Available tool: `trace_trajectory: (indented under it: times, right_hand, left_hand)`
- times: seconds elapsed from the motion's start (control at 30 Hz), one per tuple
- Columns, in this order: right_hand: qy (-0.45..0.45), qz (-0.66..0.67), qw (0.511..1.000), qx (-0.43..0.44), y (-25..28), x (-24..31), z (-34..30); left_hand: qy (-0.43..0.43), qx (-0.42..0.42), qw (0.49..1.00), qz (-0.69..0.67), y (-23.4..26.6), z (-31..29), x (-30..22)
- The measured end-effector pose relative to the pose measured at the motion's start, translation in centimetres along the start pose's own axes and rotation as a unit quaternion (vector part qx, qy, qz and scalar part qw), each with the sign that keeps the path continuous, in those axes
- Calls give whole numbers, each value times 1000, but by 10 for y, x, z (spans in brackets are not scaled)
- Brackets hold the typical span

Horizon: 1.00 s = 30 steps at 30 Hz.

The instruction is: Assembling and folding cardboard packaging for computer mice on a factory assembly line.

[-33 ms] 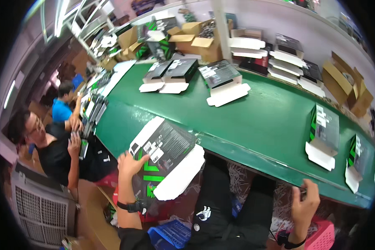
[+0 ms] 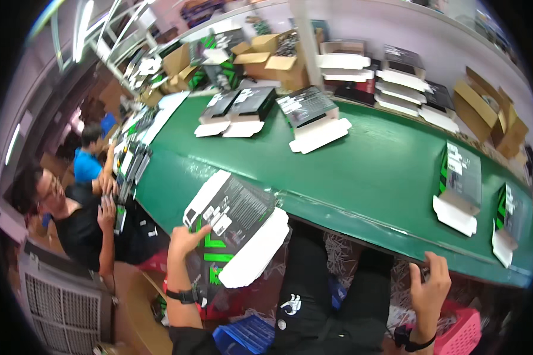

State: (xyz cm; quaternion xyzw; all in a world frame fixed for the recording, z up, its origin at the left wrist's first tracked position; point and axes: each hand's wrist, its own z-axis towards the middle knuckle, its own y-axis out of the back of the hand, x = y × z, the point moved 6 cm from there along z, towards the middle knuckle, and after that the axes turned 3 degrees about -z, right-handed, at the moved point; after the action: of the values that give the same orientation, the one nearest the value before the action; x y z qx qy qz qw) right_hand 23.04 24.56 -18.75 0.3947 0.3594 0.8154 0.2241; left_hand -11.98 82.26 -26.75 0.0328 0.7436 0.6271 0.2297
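My left hand [image 2: 185,244] grips the left edge of a black and green carton [image 2: 238,214], thumb on its printed face and the other fingers mostly hidden. This carton tilts over the near edge of the green table, a white flap [image 2: 256,253] folded out on its right. My right hand [image 2: 430,285] is held in the air just off the table's front edge at the right, fingers loosely bent and apart, nothing visible in it. Nearest to it on the tabletop lies another carton [image 2: 461,177] with its white flap out.
The green table [image 2: 367,168] bears further open-flapped cartons [image 2: 309,106] at the back. Stacked cartons [image 2: 401,62] and brown cardboard boxes [image 2: 290,70] stand behind. Two people [image 2: 71,216] work at the left. Blue [image 2: 243,335] and pink baskets [image 2: 461,332] are below.
My left hand's fingers have drawn in from a spread pose around the carton's edge. The right hand has shifted slightly, still apart from everything. The whole view has moved a little.
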Motion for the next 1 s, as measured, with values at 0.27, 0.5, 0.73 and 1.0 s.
trace_trajectory:
  times: [0.27,0.5,0.73,1.0]
  right_hand:
    - [18,-3,1000,21,-11,13,0]
    - [63,95,990,82,-27,28,-17]
    - [232,145,958,80,6,71,1]
    - [408,81,908,36,12,99,9]
  left_hand:
    - [73,-98,985,118,34,-44,-68]
    - [-134,-306,942,-19,97,-97,-116]
    - [-479,-72,867,-116,67,-195,-268]
    - [-546,427,580,-428,-74,-239,-352]
